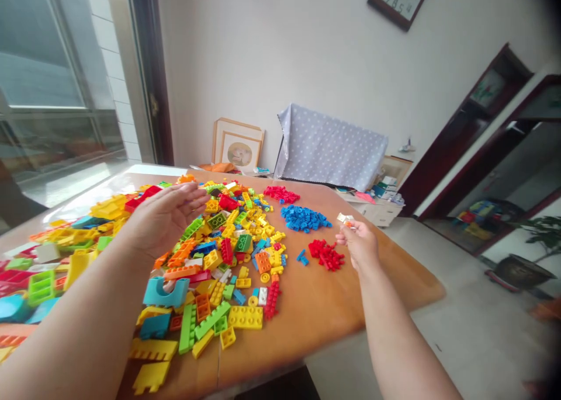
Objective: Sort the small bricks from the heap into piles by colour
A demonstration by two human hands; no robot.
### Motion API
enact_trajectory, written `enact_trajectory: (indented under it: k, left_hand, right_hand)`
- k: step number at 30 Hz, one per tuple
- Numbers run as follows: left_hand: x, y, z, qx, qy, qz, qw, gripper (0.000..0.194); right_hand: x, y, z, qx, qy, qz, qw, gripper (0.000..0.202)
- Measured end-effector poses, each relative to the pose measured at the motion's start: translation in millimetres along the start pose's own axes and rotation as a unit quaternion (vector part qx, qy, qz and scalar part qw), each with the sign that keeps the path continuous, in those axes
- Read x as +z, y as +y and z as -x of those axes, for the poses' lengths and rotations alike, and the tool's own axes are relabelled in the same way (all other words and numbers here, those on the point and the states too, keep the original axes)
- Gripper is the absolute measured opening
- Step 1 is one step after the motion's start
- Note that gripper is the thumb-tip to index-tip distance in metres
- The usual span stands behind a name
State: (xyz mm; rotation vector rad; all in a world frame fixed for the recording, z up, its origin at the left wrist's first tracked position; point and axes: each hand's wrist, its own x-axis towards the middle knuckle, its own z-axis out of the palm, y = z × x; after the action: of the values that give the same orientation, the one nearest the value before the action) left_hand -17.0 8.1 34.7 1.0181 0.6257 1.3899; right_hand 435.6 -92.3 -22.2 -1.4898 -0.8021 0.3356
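My left hand (164, 216) hovers over a big mixed heap of plastic building blocks (214, 260), its palm turned to the right and fingers stretched out, with nothing seen in it. On the right, my right hand (362, 245) pinches a small white block (345, 218) with a bit of orange beside it. Just left of that hand lies a pile of red blocks (325, 254). Behind it are a pile of small blue blocks (304, 218) and a pile of pinkish-red blocks (281, 194). A few loose blue blocks (302, 257) lie apart, left of the red pile.
Everything rests on a brown wooden table (307, 306), whose right corner juts over a tiled floor. Behind it stand a cloth-covered object (331, 146), framed pictures (239, 149) and a white cabinet (380, 213). A potted plant (521, 268) is at the right; a window is at the left.
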Motion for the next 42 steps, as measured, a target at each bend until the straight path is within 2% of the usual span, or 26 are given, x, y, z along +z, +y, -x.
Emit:
enact_trajectory:
  k: [2, 5, 9, 16, 24, 29, 34, 39, 42]
  left_hand:
    - [-8.9, -1, -9, 0.0, 0.03, 0.015, 0.999, 0.036]
    - [-16.7, -1, -16, 0.011, 0.048, 0.017, 0.999, 0.033]
    - [-21.5, -4, -19, 0.016, 0.046, -0.008, 0.999, 0.033]
    - [-23.8, -9, -20, 0.02, 0.055, -0.04, 0.997, 0.038]
    - [-27.3, -13, -22, 0.002, 0.053, -0.061, 0.997, 0.034]
    - [-30.7, -15, -25, -0.008, 0.056, -0.074, 0.996, 0.033]
    - [-29.9, -14, -23, -0.007, 0.054, -0.069, 0.996, 0.035]
    - [-23.3, -10, -18, -0.014, 0.069, -0.06, 0.996, 0.037]
    - [-19.8, -8, -16, -0.015, 0.066, -0.058, 0.996, 0.039]
  right_hand:
    - [-36, 27, -18, 0.026, 0.058, 0.081, 0.995, 0.04]
    - [-77, 56, -34, 0.047, 0.095, 0.14, 0.985, 0.036]
    - [-99, 75, -51, 0.059, 0.099, 0.231, 0.966, 0.033]
    - [-95, 92, -79, 0.062, 0.068, 0.364, 0.927, 0.021]
    - [-95, 102, -83, 0.037, 0.062, 0.404, 0.912, 0.045]
    - [-98, 106, -81, 0.042, 0.082, 0.382, 0.919, 0.06]
    - [-98, 104, -70, 0.044, 0.119, 0.317, 0.94, 0.051]
    - [-95, 84, -55, 0.019, 0.144, 0.251, 0.957, 0.047]
    - [-87, 67, -47, -0.005, 0.145, 0.221, 0.964, 0.047]
